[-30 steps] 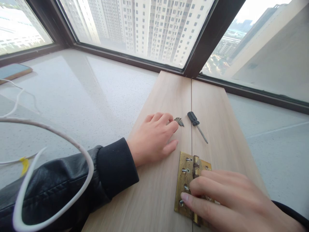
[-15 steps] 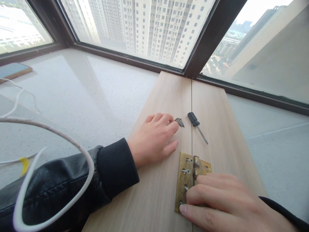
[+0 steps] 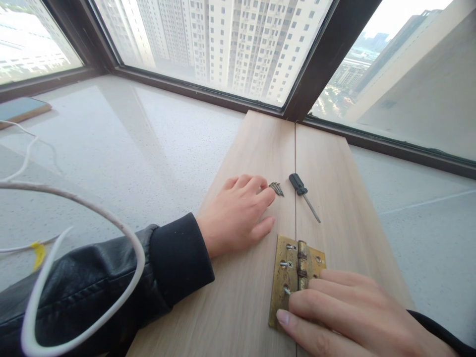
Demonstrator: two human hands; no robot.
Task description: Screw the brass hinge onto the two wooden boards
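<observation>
A worn brass hinge (image 3: 277, 297) lies unfolded across the seam between two pale wooden boards (image 3: 230, 292). Several screws sit tilted in the holes of its left leaf, among them a silver screw (image 3: 286, 265). My right hand (image 3: 345, 312) covers the lower right of the hinge, fingers bent and close together. Its thumb tip touches the lower left hole; whatever lies under the fingers is hidden. My left hand (image 3: 240, 213) rests on the left board with fingers apart, beside a small pile of loose screws (image 3: 276, 188). A black-handled screwdriver (image 3: 298, 184) lies right of the pile, across the seam.
White cable (image 3: 137, 267) loops in front of my left sleeve, with a yellow tag (image 3: 38, 255) nearby. A speckled white sill (image 3: 156, 134) surrounds the boards. Dark window frames (image 3: 290, 99) bound the far side, and a flat bluish object (image 3: 24, 108) lies far left.
My right hand has shifted slightly right and down, uncovering a bit more of the hinge. The thumb now hides the lowest screw, which showed before. My left hand stays put.
</observation>
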